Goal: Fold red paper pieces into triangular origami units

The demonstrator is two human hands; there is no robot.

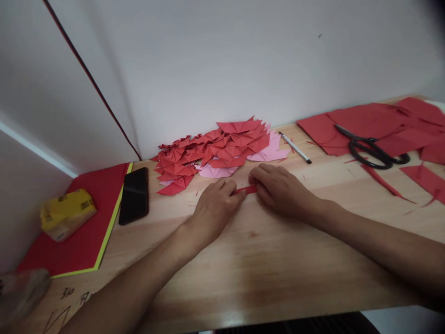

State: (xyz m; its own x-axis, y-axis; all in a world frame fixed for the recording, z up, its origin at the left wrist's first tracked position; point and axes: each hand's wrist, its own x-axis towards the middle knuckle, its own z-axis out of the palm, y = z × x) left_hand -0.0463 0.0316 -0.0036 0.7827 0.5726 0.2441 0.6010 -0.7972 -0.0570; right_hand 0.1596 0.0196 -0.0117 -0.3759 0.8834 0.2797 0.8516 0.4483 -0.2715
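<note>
A narrow piece of red paper (pixel 249 189) lies on the wooden table between my hands, its ends hidden under my fingers. My left hand (pixel 217 204) is closed on its left end, the thumb pressed on the paper. At the other end my right hand (pixel 280 190) curls its fingers over the strip. Just beyond both hands sits a heap of folded red paper pieces (pixel 208 150), with a few pink folded pieces (pixel 217 171) under and beside it.
Scissors with black handles (pixel 370 150) rest on red paper sheets (pixel 361 120) at the right, near red scraps (pixel 385 183). A marker (pixel 295 147) lies by the wall. At left are a black phone (pixel 134 195), a red sheet (pixel 107 204) and a yellow packet (pixel 67 213).
</note>
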